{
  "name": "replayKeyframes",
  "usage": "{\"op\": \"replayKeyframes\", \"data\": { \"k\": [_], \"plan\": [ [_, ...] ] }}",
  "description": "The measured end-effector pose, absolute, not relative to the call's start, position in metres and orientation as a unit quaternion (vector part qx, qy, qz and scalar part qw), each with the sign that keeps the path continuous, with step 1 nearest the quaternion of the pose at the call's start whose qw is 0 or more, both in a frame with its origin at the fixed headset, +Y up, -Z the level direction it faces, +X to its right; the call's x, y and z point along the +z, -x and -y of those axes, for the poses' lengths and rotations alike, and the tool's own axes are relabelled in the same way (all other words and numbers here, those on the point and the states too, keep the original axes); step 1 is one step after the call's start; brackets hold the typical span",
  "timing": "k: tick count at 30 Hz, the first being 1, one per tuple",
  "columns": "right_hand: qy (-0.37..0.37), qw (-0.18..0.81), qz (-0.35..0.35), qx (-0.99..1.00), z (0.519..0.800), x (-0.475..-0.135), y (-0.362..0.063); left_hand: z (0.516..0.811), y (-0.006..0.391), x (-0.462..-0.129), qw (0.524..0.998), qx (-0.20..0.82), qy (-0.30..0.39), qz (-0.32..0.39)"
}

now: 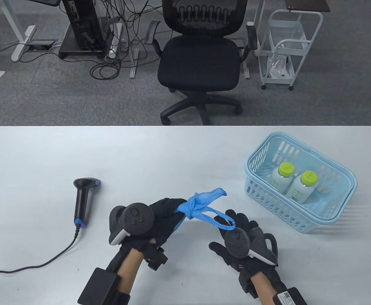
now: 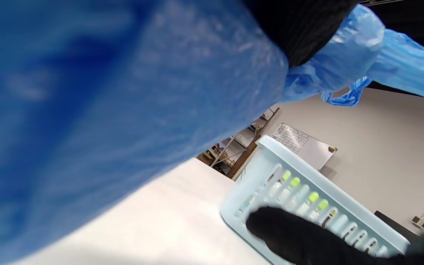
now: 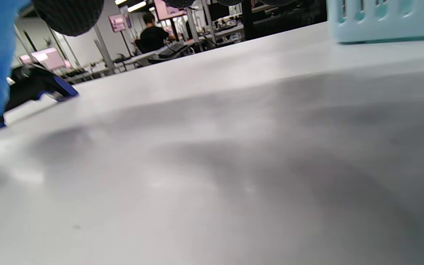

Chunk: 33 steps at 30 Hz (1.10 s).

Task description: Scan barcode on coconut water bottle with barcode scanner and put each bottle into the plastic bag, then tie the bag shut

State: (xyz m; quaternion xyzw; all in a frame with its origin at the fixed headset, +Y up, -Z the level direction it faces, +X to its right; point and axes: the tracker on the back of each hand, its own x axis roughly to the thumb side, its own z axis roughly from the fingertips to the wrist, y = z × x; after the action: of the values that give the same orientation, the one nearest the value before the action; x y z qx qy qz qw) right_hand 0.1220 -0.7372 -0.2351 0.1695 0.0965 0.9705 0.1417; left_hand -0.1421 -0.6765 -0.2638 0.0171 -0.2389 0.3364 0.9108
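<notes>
Blue plastic bag [image 1: 194, 208], knotted, sits between hands w/ handles running toward basket [image 1: 328, 203]; left hand [image 1: 160, 219] grips bag body; right hand [image 1: 245, 236] nearest loose loop, grip unclear.

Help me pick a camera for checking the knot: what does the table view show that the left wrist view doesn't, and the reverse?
Only the table view shows the knot in the blue plastic bag, both hands on it, the left hand at the bunched neck, the right hand at a handle loop, plus the barcode scanner and two bottles in full. Only the left wrist view shows the far wall and a whiteboard. Both show the bag, the blue basket and the table.
</notes>
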Motion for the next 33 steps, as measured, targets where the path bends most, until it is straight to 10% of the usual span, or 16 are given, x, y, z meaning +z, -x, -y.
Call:
{"op": "replayKeyframes", "data": {
  "k": [15,33],
  "plan": [
    [-0.188,0.425,-0.004,0.886,0.731,-0.236,-0.118,0.712,0.124,-0.244,0.884,0.370,0.012,0.284],
    [-0.114,0.390,0.258,0.877,0.676,-0.215,-0.159,0.701,0.179,-0.259,0.848,0.481,-0.091,0.204]
  ]
}}
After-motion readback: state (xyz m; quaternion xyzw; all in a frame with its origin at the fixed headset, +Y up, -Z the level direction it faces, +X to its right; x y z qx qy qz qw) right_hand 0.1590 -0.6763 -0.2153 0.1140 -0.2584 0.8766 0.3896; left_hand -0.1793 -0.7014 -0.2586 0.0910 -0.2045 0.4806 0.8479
